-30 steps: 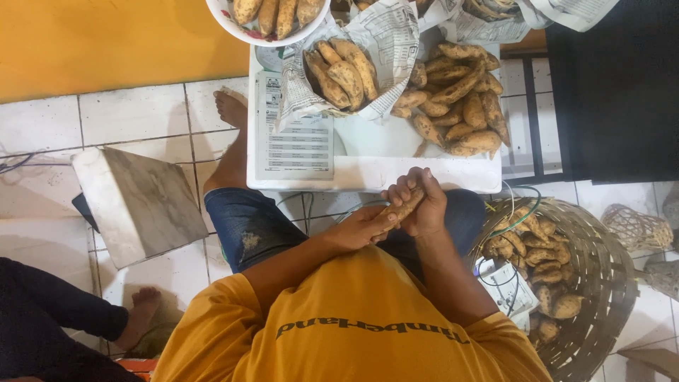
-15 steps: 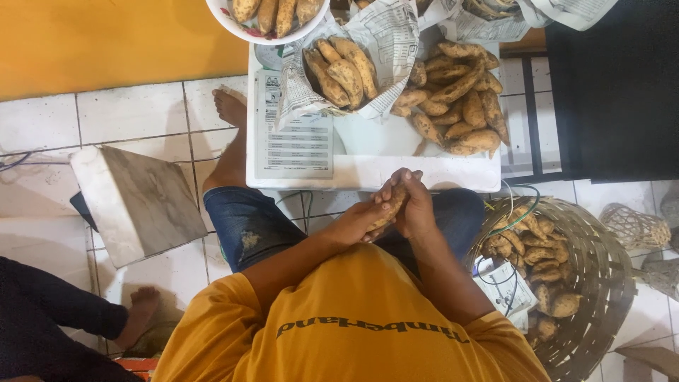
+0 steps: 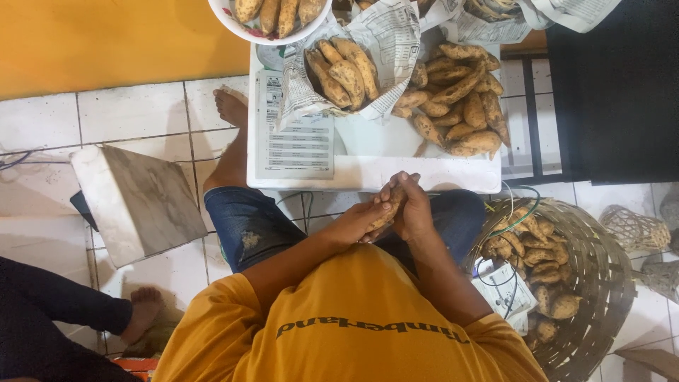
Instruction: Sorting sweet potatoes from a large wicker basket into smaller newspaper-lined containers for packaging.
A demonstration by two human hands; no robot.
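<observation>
A brown speckled tuber (image 3: 391, 206) is gripped between the left hand (image 3: 362, 221) and the right hand (image 3: 412, 211) — both closed around it — above the lap, just before the white low table (image 3: 368, 172). On that table more tubers are heaped on newspaper (image 3: 385, 42); a woven basket (image 3: 601, 283) is set to the right on the white tiled floor (image 3: 127, 113), against an orange wall (image 3: 106, 35).

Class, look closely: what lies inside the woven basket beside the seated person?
The woven basket holds brown speckled tubers along its near side, plus a white boxy item with green and white wires. The person's arm hides the basket's left edge.
</observation>
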